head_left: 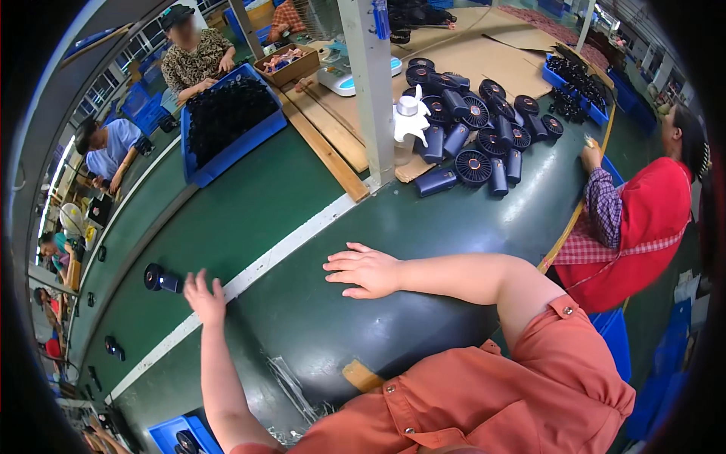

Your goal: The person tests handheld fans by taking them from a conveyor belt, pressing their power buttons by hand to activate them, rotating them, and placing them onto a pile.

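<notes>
My left hand [205,300] is over the white strip at the border of the green belt, its fingers apart and holding nothing. Just beyond its fingertips a dark blue handheld fan [162,280] lies on the belt, with a small gap between them. On the dark green tabletop [302,318] my right hand [366,271] rests palm down, open, with fingers spread and no object in it. Farther off, a heap of dark blue handheld fans [474,166] covers the back right of the table.
A white post [367,91] rises beside a white propeller-shaped part [409,117]. A blue crate [234,125] of black parts sits across the belt. More fans [114,348] lie down the belt. A person in red [650,212] is at the right. Clear plastic strips [291,386] lie near me.
</notes>
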`<state>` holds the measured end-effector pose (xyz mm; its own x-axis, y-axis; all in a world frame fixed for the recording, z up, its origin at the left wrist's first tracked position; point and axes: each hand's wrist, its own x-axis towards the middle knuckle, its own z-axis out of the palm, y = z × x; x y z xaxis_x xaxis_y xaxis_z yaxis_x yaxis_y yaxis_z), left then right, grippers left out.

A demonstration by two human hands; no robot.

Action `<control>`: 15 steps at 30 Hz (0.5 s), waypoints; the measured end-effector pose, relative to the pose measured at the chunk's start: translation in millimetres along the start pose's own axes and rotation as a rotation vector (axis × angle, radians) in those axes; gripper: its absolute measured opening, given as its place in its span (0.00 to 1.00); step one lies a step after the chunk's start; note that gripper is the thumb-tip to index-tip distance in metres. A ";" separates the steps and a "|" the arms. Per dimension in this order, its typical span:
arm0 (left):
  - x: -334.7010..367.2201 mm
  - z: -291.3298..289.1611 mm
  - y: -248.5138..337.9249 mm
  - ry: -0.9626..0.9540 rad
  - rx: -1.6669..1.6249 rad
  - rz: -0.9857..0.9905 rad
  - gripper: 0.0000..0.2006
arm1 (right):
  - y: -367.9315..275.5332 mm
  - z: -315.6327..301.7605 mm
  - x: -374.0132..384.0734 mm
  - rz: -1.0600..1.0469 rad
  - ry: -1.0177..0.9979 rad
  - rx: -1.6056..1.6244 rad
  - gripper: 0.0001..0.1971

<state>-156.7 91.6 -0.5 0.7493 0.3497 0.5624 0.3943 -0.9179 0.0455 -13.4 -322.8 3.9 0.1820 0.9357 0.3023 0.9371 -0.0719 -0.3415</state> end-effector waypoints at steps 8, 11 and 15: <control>50.1 55.6 -55.9 -0.358 0.379 -0.512 0.26 | 2.6 -3.6 1.0 0.011 0.012 0.039 0.20; 48.2 65.6 -79.8 -0.282 0.401 -0.430 0.19 | 1.8 -3.4 3.5 0.012 0.004 0.032 0.20; 55.4 54.8 -104.1 -0.134 0.231 -0.228 0.10 | 1.4 -4.8 5.8 0.024 -0.017 0.022 0.20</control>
<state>-127.1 216.8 -19.4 0.6853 0.5761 0.4456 0.6579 -0.7520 -0.0396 -9.6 -319.2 9.5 0.1991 0.9396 0.2785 0.9257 -0.0870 -0.3682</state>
